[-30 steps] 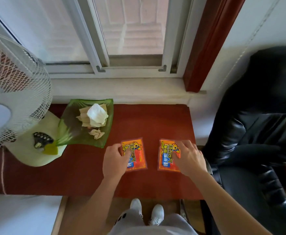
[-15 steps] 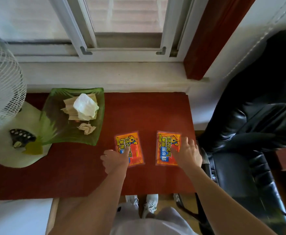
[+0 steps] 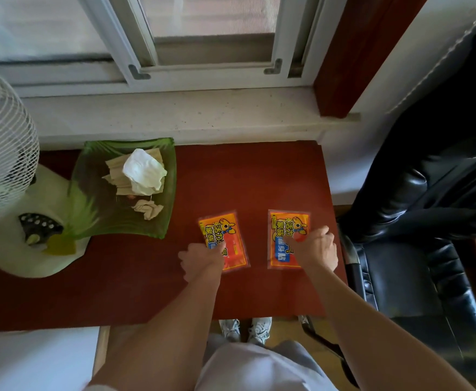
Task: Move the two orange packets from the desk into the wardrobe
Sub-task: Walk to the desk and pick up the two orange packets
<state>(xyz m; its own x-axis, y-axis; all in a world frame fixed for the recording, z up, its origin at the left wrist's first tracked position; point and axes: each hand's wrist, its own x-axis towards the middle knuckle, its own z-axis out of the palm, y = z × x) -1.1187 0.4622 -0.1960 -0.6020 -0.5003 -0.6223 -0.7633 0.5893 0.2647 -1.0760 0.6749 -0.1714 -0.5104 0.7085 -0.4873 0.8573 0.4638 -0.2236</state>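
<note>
Two orange packets lie flat side by side on the red desk point(image 3: 259, 176), near its front right. My left hand point(image 3: 203, 261) is curled over the lower left corner of the left orange packet point(image 3: 225, 235), pinching its edge. My right hand point(image 3: 314, 249) is curled over the right side of the right orange packet point(image 3: 283, 235), fingers pressed on it and hiding its right edge. Both packets still touch the desk. No wardrobe is in view.
A green glass dish point(image 3: 90, 210) holding tissue and paper scraps sits left of the packets. A white fan point(image 3: 2, 153) with its base point(image 3: 33, 249) fills the far left. A black leather chair point(image 3: 417, 272) stands right of the desk. The window sill point(image 3: 174, 114) runs behind.
Both hands went from lying flat on the packets to curling their fingers around the packets' edges. The view has tilted down and moved closer to the desk.
</note>
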